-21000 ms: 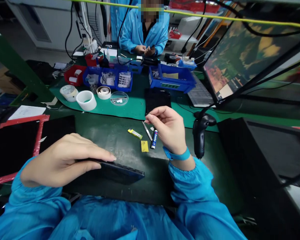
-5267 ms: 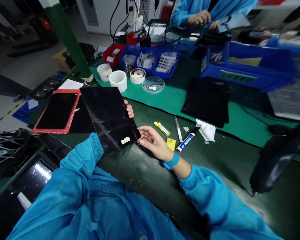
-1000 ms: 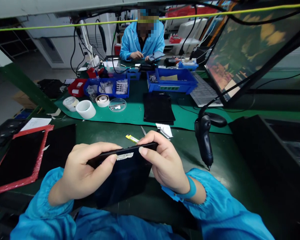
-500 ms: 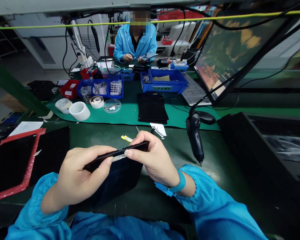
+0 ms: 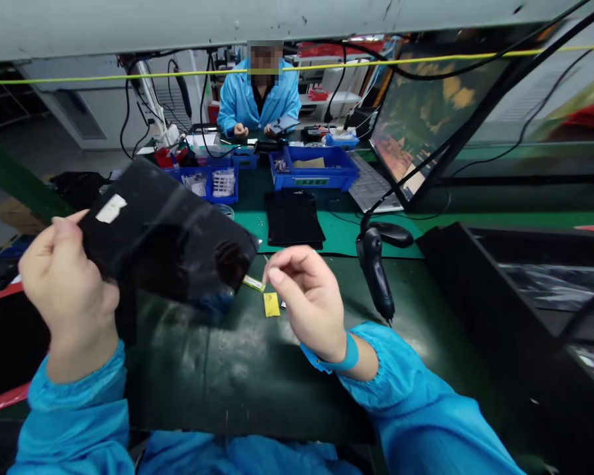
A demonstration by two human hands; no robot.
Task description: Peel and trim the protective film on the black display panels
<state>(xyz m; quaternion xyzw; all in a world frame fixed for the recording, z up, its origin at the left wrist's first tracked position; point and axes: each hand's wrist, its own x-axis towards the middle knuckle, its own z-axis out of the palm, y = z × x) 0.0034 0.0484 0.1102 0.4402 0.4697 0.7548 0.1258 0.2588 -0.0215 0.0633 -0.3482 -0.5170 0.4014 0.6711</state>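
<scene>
My left hand (image 5: 72, 290) grips a thin, glossy black panel (image 5: 178, 231) by its left edge, fingers closed. Raised above the bench, the panel is tilted, with dark reflections on its face and a torn-looking white label (image 5: 111, 208) near the held edge. Just off its right corner is my right hand (image 5: 311, 297), apart from the panel. Its fingers are curled and the thumb tip meets the index finger; whether something small sits between them I cannot make out. Beneath, on the bench, lie a yellow square piece (image 5: 271, 305) and a yellow-green strip (image 5: 253, 284).
A black electric screwdriver (image 5: 377, 274) hangs at the right, beside a large black box (image 5: 475, 284). Black sheets (image 5: 294, 221) lie on the green mat, with blue bins (image 5: 321, 177) behind. A monitor (image 5: 426, 119) stands at back right. Opposite sits a co-worker in a blue coat (image 5: 290, 99).
The panel has left my right hand and swung up to the left in my left hand, its labelled face now showing. The yellow square piece has come into view.
</scene>
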